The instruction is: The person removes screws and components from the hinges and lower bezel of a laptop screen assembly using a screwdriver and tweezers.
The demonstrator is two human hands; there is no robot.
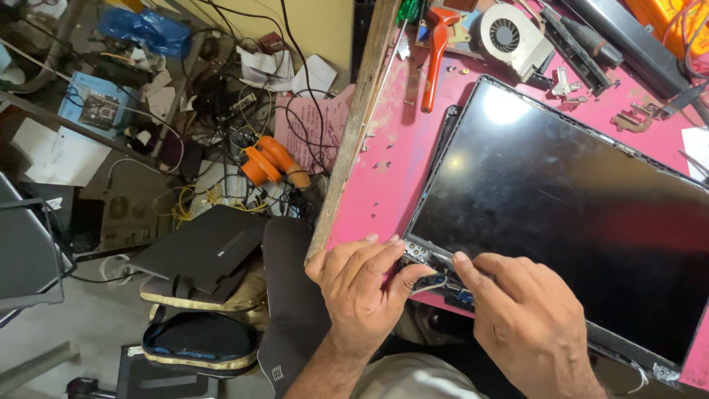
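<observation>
Pressing at the near corner of a bare laptop screen panel (569, 214), both hands work close together: left hand (362, 284), fingers extended and laid flat with the thumb hooked under the panel's corner, gripping nothing fully; right hand (528, 314), fingers bent, index tip pushing down on the lower edge beside the hinge bracket (417, 253). Between the thumbs: a thin cable (432, 284) and a small blue connector (464, 295), partly covered. Panel location: flat on a pink workbench (391, 162), its near corner overhanging the bench edge toward the person. Risk, as a judgement: thumb pressure at the overhanging corner could crack the glass or strain the cable; a slip could send the panel off the edge. Mid-bench: loose screws (380, 165) scattered just beside the panel, easily brushed away. Far bench: red-handled tool (437, 52), cooling fan (509, 37), metal hinge pieces (565, 83), dark plastic strips (576, 48). Left, floor level: black padded seat (292, 295), closed dark laptop (203, 247), orange handled tool (269, 162) among tangled wires (244, 125), blue circuit board box (96, 107). Obscured: whether the cable is plugged in cannot be told; the panel's far right end and the right wrist are cut off; glare hides part of the screen surface.
</observation>
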